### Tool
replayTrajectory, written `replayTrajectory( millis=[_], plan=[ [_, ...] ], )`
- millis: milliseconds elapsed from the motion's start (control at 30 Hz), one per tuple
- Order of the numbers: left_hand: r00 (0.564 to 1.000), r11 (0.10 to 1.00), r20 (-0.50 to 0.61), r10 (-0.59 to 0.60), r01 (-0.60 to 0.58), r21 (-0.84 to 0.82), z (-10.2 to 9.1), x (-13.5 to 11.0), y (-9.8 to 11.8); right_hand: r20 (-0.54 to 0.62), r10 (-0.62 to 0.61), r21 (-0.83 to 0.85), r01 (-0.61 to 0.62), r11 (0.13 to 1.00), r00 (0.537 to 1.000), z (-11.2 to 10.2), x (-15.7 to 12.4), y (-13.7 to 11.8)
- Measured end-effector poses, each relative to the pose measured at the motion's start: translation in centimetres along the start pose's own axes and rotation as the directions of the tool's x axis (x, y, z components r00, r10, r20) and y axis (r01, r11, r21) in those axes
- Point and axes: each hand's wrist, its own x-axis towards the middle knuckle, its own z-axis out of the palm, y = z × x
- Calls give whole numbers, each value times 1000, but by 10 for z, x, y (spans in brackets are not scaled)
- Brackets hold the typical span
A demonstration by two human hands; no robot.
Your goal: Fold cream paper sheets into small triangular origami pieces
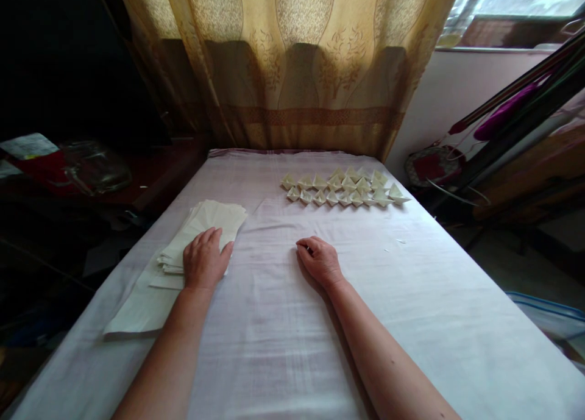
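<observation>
On the left of the table, my left hand (205, 258) rests on a fanned stack of pale paper sheets (219, 216), its fingers stretched out over them. Beneath the stack lies a larger pale sheet (141, 310), partly covered. My right hand (320, 260) is curled on the cloth near the middle, fingertips pressed together. Whether anything sits between those fingers cannot be made out. Several folded paper boats (345, 191) stand in rows toward the far right of the table, beyond my right hand.
A white cloth (256, 359) covers the table. Small paper scraps (401, 241) lie right of my right hand. A patterned curtain (301, 72) hangs behind the far edge. At left, a glass jar (98, 167) stands on a dark surface; a bag (434, 164) hangs at right.
</observation>
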Motion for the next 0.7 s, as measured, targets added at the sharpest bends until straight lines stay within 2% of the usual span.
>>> replayTrajectory(
  millis=[233,500,700],
  plan=[
    [1000,1000,-9,-6,6,-31,-1,1,-3,17,-14,11,14,1000,1000,-2,-3,-1],
    [999,994,29,-31,34,-101,-6,5,-9,23,-9,14,8,1000,1000,-3,-3,-1],
    [998,980,38,-45,52,-194,-4,8,-16,28,0,9,0,1000,1000,-3,-3,-1]
  ],
)
